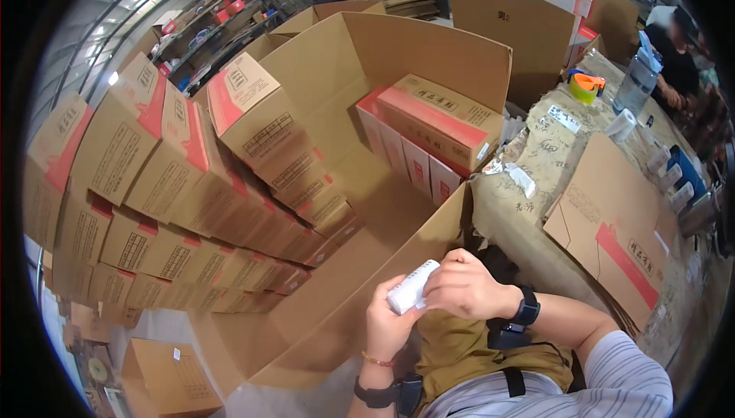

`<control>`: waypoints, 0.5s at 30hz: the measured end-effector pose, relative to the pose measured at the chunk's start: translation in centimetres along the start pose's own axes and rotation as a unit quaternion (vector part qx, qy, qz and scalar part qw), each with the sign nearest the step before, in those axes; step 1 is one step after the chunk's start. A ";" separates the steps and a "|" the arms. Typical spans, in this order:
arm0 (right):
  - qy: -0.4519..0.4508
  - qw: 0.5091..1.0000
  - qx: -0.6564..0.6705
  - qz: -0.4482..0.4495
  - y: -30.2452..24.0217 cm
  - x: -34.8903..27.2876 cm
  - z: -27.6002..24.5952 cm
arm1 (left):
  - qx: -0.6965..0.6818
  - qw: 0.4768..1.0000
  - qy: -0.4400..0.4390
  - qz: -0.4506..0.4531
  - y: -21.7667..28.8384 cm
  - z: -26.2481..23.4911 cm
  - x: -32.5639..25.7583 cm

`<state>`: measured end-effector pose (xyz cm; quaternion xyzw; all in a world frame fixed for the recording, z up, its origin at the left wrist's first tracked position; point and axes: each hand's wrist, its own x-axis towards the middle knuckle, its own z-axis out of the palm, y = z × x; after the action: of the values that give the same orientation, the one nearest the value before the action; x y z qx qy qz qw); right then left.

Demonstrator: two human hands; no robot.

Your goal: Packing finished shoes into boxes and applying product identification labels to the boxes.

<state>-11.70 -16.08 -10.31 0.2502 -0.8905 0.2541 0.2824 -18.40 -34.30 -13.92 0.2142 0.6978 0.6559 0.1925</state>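
A small white roll (414,285), with faint print on its side and the look of a label roll, is held over my lap. My left hand (383,315) wraps round its lower end. Bent and pressed together, the fingers of my right hand (464,288) pinch at the roll's right side; what lies between the fingertips is too small to make out. Just beyond both hands rises the near wall of a large open carton (360,307). Inside it, brown-and-red boxes (440,123) stand at the far right corner.
Stacked brown-and-red boxes (176,142) fill the left side. To my right, a worn covered table (505,223) bears a flattened carton (612,219), a water bottle (638,81) and tape rolls (583,89). A person (677,66) is at the far right. An open box (164,376) sits at lower left.
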 end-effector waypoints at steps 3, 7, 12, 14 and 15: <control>0.195 0.910 0.249 0.269 0.4 -0.3 0.2 | -0.124 0.992 -0.005 0.000 0.8 -1.0 -0.5; 0.103 0.803 0.480 0.340 -0.2 0.1 2.7 | -0.139 0.989 -0.001 0.057 1.6 -1.4 -1.1; 0.079 0.838 0.412 0.349 -1.8 1.3 3.1 | -0.126 0.986 0.021 0.103 1.5 -1.3 -1.7; 0.069 0.855 0.374 0.353 -2.0 1.0 3.1 | -0.141 0.984 0.038 0.103 2.7 -0.8 -2.0; 0.076 0.843 0.388 0.364 -2.1 0.9 3.3 | -0.154 0.981 0.056 0.104 3.0 -0.7 -2.1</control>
<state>-12.31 -19.86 -11.42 -0.0233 -0.7220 0.6817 0.1164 -16.90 -35.85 -10.88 0.2161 0.5723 0.7827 0.1148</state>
